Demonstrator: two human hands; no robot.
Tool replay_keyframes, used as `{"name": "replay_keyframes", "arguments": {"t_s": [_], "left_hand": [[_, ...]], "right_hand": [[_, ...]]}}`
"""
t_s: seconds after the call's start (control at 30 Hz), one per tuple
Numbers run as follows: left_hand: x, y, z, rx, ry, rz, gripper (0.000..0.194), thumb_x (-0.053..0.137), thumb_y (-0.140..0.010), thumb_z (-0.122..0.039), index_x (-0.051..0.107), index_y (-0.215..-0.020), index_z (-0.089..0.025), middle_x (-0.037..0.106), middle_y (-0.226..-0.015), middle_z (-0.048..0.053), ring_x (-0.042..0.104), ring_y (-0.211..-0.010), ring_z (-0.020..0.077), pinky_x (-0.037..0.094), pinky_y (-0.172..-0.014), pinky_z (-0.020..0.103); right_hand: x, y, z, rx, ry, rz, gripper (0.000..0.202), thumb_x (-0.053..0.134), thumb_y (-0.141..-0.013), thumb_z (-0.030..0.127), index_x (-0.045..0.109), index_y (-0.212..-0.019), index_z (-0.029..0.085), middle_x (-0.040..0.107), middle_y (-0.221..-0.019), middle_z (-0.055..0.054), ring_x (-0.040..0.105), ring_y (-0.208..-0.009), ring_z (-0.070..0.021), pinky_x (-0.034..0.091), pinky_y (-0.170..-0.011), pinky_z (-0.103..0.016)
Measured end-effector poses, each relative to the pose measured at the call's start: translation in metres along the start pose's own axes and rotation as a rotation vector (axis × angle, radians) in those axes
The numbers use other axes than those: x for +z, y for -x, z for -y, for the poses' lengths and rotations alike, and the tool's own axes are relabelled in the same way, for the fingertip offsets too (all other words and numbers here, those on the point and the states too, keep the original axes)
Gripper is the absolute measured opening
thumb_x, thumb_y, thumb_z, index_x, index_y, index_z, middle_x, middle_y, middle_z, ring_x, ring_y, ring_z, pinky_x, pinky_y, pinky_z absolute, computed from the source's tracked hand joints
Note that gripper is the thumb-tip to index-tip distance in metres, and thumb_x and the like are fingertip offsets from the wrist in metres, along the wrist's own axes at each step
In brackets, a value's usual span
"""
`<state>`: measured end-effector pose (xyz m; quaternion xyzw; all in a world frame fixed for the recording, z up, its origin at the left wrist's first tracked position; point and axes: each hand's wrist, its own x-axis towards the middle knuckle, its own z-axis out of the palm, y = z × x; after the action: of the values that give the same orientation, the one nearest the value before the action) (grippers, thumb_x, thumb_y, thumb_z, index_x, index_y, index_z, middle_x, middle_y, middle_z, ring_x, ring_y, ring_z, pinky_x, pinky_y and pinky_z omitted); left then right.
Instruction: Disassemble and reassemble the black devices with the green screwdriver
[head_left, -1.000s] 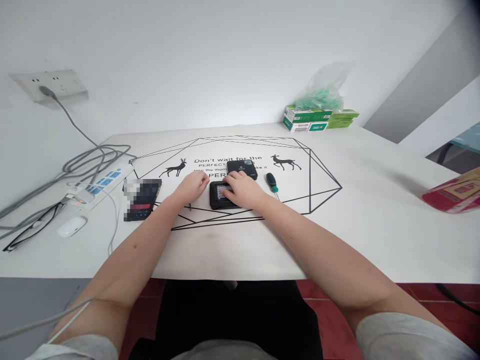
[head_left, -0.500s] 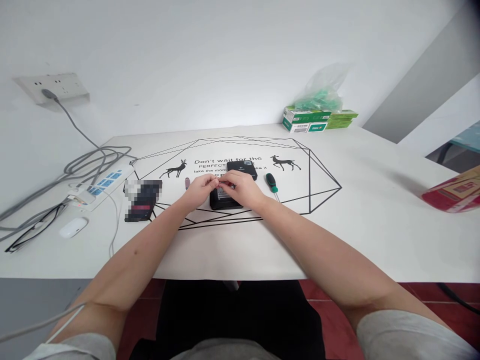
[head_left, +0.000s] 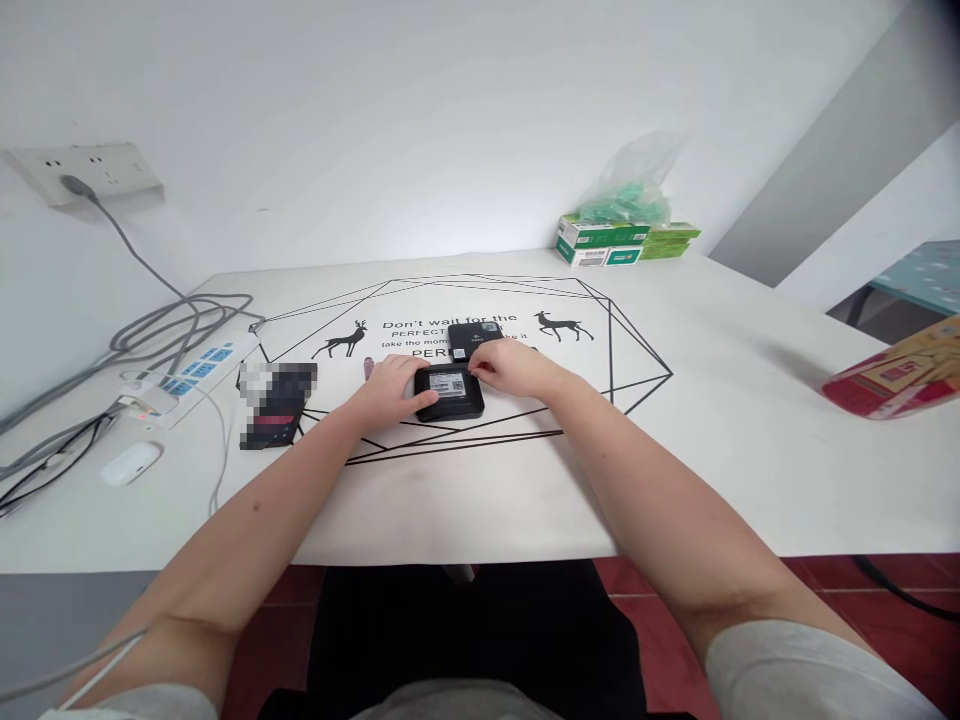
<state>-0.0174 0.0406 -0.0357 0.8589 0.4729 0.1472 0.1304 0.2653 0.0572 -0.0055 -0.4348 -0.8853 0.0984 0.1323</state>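
A flat black box-shaped device (head_left: 457, 407) with a white printed label lies on the table in front of me. My left hand (head_left: 386, 392) grips its left side, thumb on the near left edge and fingers at the far edge. At the device's far right corner, my right hand (head_left: 514, 366) has its fingertips pinched together. Whatever sits between those fingertips is too small or hidden to tell. Just behind the device lies a black cover-like piece (head_left: 472, 338) with small stickers, partly behind my right hand. A small pinkish object (head_left: 368, 368) rests beyond my left hand.
To the left are a pixelated dark item (head_left: 277, 405), a white case (head_left: 132, 464), a power strip (head_left: 202, 375) and tangled grey cables (head_left: 180, 318). Green-and-white boxes (head_left: 604, 240) under a plastic bag (head_left: 634, 185) stand by the wall. A red package (head_left: 892, 375) is at right.
My hands have moved apart, from fingertips together above the device to its left side and far right corner. The label is now uncovered. The green-handled screwdriver is now hidden by my right hand.
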Motion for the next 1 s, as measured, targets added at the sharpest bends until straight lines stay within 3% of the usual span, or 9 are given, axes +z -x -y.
{"name": "replay_keyframes", "arguments": {"t_s": [0.13,0.23,0.4,0.57,0.73,0.8,0.9,0.93,1.0], "left_hand": [[-0.003,0.002,0.001,-0.004,-0.033,0.105,0.093,0.063,-0.09,-0.085,0.055,-0.16,-0.024,0.059,-0.16,0.017,0.045,-0.151,0.0471,0.024,-0.128,0.069],[-0.007,0.003,-0.001,0.009,-0.032,0.129,0.103,0.07,-0.083,-0.088,0.053,-0.162,-0.024,0.058,-0.161,0.018,0.044,-0.151,0.0487,0.024,-0.128,0.069],[-0.01,0.003,-0.005,0.017,-0.021,0.143,0.105,0.073,-0.081,-0.086,0.052,-0.164,-0.025,0.057,-0.163,0.017,0.045,-0.152,0.0485,0.03,-0.128,0.065],[-0.01,0.003,-0.004,-0.001,-0.027,0.171,0.107,0.073,-0.083,-0.083,0.048,-0.166,-0.021,0.054,-0.165,0.019,0.042,-0.155,0.0479,0.027,-0.13,0.064],[-0.011,0.004,-0.005,0.011,-0.046,0.167,0.108,0.077,-0.079,-0.081,0.048,-0.166,-0.024,0.054,-0.165,0.018,0.043,-0.154,0.048,0.027,-0.13,0.064],[-0.011,0.004,-0.007,0.016,-0.062,0.167,0.108,0.081,-0.078,-0.078,0.048,-0.166,-0.025,0.054,-0.165,0.017,0.044,-0.154,0.0474,0.027,-0.13,0.064],[-0.013,0.005,-0.01,-0.001,-0.071,0.167,0.105,0.082,-0.078,-0.074,0.048,-0.165,-0.026,0.054,-0.164,0.017,0.044,-0.154,0.0466,0.026,-0.13,0.064],[-0.013,0.005,-0.011,-0.009,-0.07,0.168,0.104,0.081,-0.078,-0.073,0.048,-0.165,-0.026,0.053,-0.164,0.017,0.043,-0.154,0.0464,0.026,-0.13,0.065],[-0.013,0.006,-0.011,-0.021,-0.068,0.17,0.102,0.081,-0.079,-0.072,0.049,-0.164,-0.026,0.053,-0.162,0.018,0.043,-0.153,0.0458,0.024,-0.13,0.066]], "right_hand": [[0.005,-0.002,0.005,-0.031,0.046,0.007,0.029,0.054,-0.099,0.011,0.082,-0.102,0.019,0.083,-0.11,-0.009,0.073,-0.099,-0.0238,0.052,-0.085,-0.033],[0.009,-0.004,0.006,-0.042,0.061,-0.022,0.028,0.054,-0.1,0.012,0.082,-0.102,0.018,0.083,-0.107,-0.01,0.073,-0.097,-0.0238,0.052,-0.085,-0.034],[0.011,-0.004,0.002,-0.054,0.023,-0.053,0.026,0.057,-0.1,0.012,0.082,-0.099,0.019,0.083,-0.105,-0.009,0.073,-0.095,-0.0231,0.052,-0.085,-0.033],[0.01,-0.003,0.0,-0.068,0.023,-0.025,0.029,0.056,-0.1,0.011,0.084,-0.098,0.018,0.082,-0.105,-0.01,0.073,-0.093,-0.0232,0.052,-0.082,-0.033],[0.003,-0.002,0.001,-0.065,0.033,0.019,0.03,0.056,-0.1,0.013,0.085,-0.101,0.022,0.083,-0.11,-0.008,0.075,-0.1,-0.0242,0.055,-0.088,-0.035],[-0.004,0.001,0.0,0.063,0.081,-0.036,0.031,0.054,-0.104,0.019,0.083,-0.11,0.023,0.083,-0.117,-0.01,0.076,-0.108,-0.0271,0.057,-0.091,-0.038],[-0.019,0.009,-0.009,0.48,0.192,-0.157,0.032,0.053,-0.107,0.033,0.078,-0.123,0.02,0.079,-0.128,-0.019,0.076,-0.113,-0.0341,0.059,-0.09,-0.045],[-0.023,0.013,-0.014,0.609,0.211,-0.155,0.036,0.055,-0.106,0.039,0.075,-0.128,0.018,0.076,-0.132,-0.022,0.075,-0.114,-0.0364,0.06,-0.09,-0.047],[-0.03,0.02,-0.025,0.76,0.172,-0.013,0.049,0.066,-0.1,0.044,0.069,-0.138,0.014,0.071,-0.137,-0.028,0.075,-0.115,-0.0403,0.061,-0.089,-0.051]]}}
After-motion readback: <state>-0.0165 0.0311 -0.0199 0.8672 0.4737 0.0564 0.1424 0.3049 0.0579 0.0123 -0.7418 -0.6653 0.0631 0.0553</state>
